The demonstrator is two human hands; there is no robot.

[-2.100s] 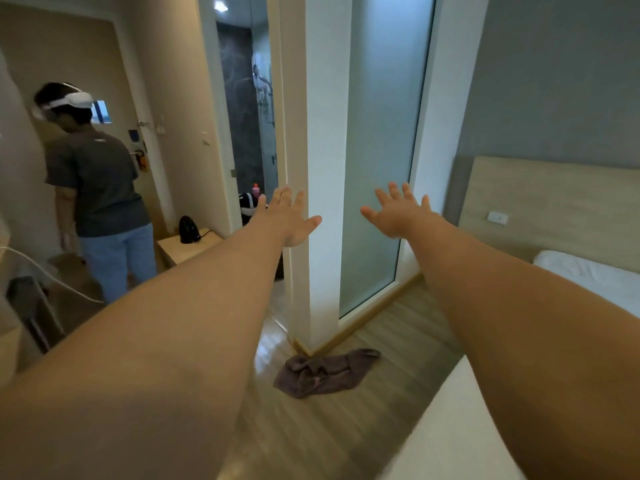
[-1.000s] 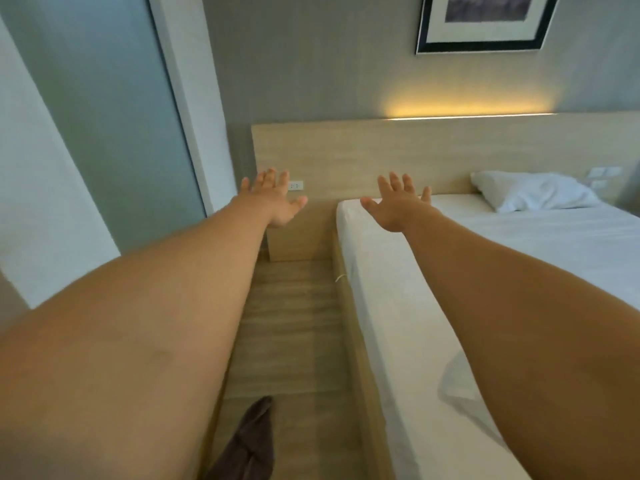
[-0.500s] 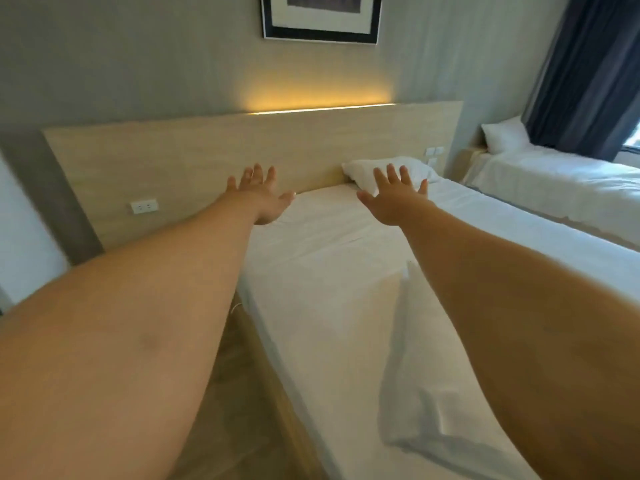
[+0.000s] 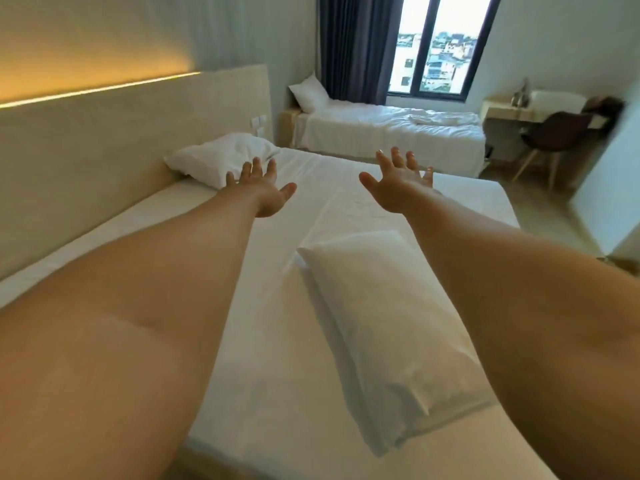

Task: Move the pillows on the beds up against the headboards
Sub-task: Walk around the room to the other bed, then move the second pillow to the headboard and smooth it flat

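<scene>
Two bare arms stretch over the near white-sheeted bed, the left hand and right hand with fingers spread, holding nothing. One white rectangular pillow lies mid-bed near the foot edge; a second rumpled white pillow touches the pale wooden headboard at the far head corner.

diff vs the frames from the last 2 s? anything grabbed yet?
The view swung right: from the bathroom doorway, past the headboard, to along the near bed. A loose pillow between the arms, a far bed and the window came into view. Nothing grabbed or let go. Unchanged: left hand and right hand stretched out, open and empty; the crumpled pillow stays by the headboard.
</scene>
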